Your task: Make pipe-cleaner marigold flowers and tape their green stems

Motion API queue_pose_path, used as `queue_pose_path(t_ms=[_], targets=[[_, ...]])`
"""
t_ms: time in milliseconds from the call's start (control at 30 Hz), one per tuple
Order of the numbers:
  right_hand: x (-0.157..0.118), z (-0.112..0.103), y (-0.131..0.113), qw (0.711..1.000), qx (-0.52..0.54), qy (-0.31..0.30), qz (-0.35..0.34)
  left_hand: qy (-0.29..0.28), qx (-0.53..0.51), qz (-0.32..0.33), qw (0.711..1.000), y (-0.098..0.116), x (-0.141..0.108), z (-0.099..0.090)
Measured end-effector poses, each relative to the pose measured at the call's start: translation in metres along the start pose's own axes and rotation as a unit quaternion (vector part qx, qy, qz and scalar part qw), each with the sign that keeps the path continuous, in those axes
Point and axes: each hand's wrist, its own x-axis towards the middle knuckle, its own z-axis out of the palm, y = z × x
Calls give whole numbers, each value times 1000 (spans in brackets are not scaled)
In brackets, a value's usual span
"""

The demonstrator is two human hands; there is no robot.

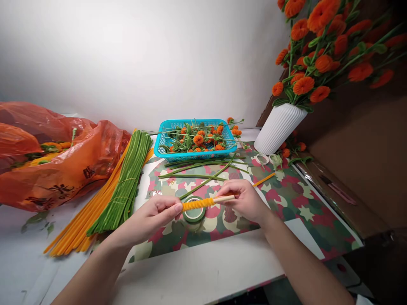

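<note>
In the head view, it was all happening at the middle: the left hand (160, 213) had thumb and fingers clamped on the left end of a yellow-orange coil (197, 204), with the coil running rightward from the fingertips, wound around a pale stick (225, 198). And there, at the other end, the right hand (244, 200) had its fingers closed on the bare stretch of stick just beyond the coil, so the winding sat squarely between the two grips! A straight orange length (264, 179) poked out past the right hand; whether it joined the coil could not be told. The whole piece hung nearly level above a green tape roll (194, 220) on the camouflage-patterned sheet (219, 233). Behind it lay loose green stems (190, 176), then the blue basket (197, 156), with a green bundle (122, 186) off to the left.
</note>
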Motion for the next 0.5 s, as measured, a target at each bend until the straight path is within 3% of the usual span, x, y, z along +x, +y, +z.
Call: queue_pose_path(t_ms=[233,333,500], targets=[[-4,-4,-6,993,-58,-94,29,-84,60,-72,992,5,-6,-9],[-4,-2,-8,988,-75,-132,23,-86,85,-92,988,7,-9,-10],[-4,3,-7,987,-110,-114,1,-63,131,-103,984,11,-10,-7]])
